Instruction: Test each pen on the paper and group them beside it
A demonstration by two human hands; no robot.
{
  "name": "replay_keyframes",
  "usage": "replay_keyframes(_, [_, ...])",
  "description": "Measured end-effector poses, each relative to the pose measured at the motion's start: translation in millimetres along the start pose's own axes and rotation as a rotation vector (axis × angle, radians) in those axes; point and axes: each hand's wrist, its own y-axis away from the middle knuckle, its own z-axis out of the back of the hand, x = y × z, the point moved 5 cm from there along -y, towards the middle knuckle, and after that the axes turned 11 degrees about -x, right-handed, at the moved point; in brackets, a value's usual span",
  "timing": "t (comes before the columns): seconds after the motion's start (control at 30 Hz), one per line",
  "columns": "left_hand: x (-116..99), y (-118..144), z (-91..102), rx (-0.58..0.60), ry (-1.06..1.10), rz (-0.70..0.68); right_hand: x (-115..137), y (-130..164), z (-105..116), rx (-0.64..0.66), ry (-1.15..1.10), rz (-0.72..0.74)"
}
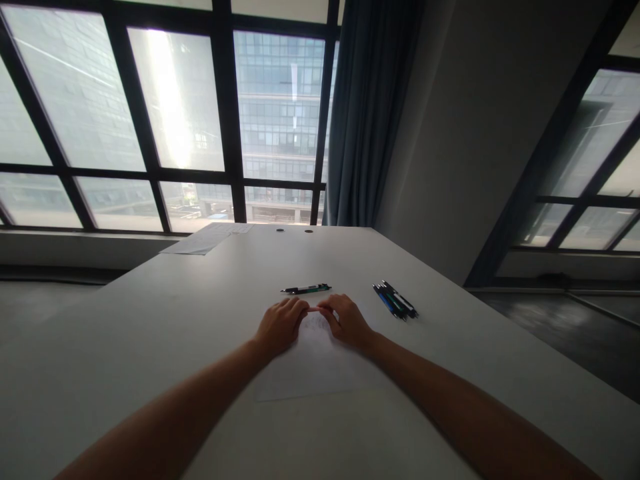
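Observation:
My left hand (283,324) and my right hand (347,320) meet over a sheet of paper (315,373), both with fingers closed. Between their fingertips runs a thin pinkish-red stick (313,309), pinched at each end; its kind is too small to make out. Faint dark marks show on the paper just below it. Right beyond my hands lie a few pens (306,289) side by side. A bundle of several pens (395,300), dark with some blue and green, rests to the right of my right hand.
The white table (240,267) stretches away toward the windows. More paper sheets (200,240) lie at its far left, and two dark round fittings sit near the far edge. A blue curtain (375,120) hangs behind the table beside a grey wall.

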Motion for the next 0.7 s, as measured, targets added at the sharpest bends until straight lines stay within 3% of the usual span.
replay_keyframes(0.7, [1.7, 1.9, -0.6, 0.029, 0.051, 0.04, -3.3, 0.5, -1.9, 0.002, 0.019, -0.066])
